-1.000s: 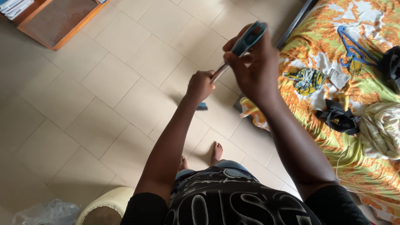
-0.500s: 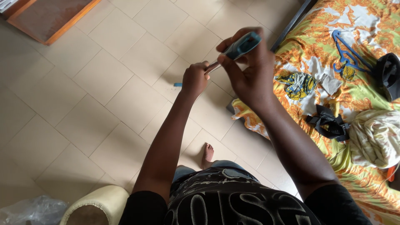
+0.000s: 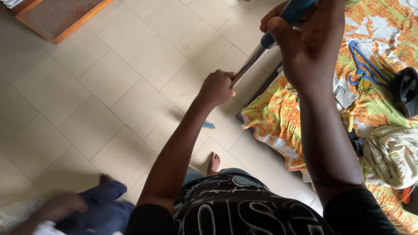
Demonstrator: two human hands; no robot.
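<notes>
Pale cream floor tiles are filling most of the frame. A long-handled broom with a shiny metal shaft and teal plastic grip sleeve is running diagonally from the top right down toward the centre. Its blue bristle end is just peeking out on the floor below the left forearm. The left hand is clamping around the metal shaft low down, fingers wrapped fully. The right hand is closing around the teal sleeve near the top edge of the frame.

Judging by the two-handed hold and the head on the tiles, a sweeping stroke is under way. A following stroke would call for keeping both hands firm and the head flat on the floor.

At the right, a bed with an orange and yellow patterned sheet is carrying a blue plastic hanger and a cream bundled cloth. At the lower left, another person in blue trousers is showing, blurred.
</notes>
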